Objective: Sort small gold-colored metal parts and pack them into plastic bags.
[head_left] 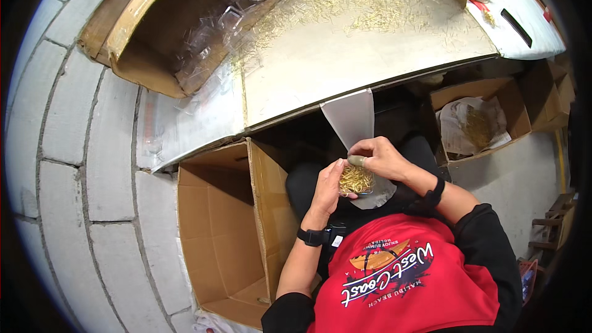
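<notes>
My left hand (328, 190) is closed around a small clear plastic box (365, 192), thumb up along its side. Small gold-coloured metal pieces (354, 179), perhaps clips or pins, fill the box. Over its far rim, my right hand (381, 159) has its fingers drawn together, one fingertip wearing a greenish cover. Whatever those fingers hold is hidden. A whitish translucent sheet (351, 116) hangs from the table's edge down towards my lap, and its lower part shows beneath the box.
Many loose gold pieces lie scattered over the table (302, 77). A tilted cardboard box (142, 43) with clear plastic cases (213, 31) rests at the far left. Another open carton (216, 234) stands left of my legs. On the right, a carton (518, 105) holds a lined heap of gold pieces.
</notes>
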Available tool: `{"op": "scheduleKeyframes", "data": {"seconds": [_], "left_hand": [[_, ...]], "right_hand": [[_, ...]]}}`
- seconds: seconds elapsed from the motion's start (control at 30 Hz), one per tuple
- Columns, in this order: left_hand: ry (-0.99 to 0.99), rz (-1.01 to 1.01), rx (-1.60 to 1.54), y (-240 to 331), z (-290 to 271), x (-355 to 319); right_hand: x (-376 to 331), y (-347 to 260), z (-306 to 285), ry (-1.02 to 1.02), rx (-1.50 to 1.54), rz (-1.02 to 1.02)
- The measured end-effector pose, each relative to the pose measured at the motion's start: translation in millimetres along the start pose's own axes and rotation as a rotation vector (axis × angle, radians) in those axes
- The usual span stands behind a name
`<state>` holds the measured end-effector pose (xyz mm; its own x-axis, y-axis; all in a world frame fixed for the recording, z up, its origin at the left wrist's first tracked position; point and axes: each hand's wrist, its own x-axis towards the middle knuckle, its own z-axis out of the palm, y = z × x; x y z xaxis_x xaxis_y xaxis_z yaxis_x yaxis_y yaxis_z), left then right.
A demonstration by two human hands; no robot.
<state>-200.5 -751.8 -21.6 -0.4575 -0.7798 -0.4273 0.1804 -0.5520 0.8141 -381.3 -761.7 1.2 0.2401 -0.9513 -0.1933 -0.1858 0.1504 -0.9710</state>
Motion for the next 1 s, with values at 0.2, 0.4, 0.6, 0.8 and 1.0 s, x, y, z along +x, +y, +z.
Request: {"op": "scheduleKeyframes", "data": {"seconds": [0.2,0.4,0.6,0.8,1.0], "left_hand": [[0.146,0.141,-0.196,-0.5,9.7,2.3],[0.227,0.23,-0.256,-4.8,15.0,5.4],[0.252,0.234,-0.253,-2.3,14.4,1.1],[0.258,0.26,-0.262,1.4,13.2,-2.8],[0.233,0.305,-0.398,1.8,5.6,-3.1]], "right_hand": [[2.3,1.0,11.5,0.222,0.063,-0.278],[-7.8,-0.1,14.8,0.227,0.057,-0.206],[-5.0,3.3,9.4,0.284,-0.14,-0.401],[-10.3,-3.8,7.5,0.297,-0.118,-0.439],[-21.5,-15.8,-1.9,0.301,-0.582,-0.815]]}}
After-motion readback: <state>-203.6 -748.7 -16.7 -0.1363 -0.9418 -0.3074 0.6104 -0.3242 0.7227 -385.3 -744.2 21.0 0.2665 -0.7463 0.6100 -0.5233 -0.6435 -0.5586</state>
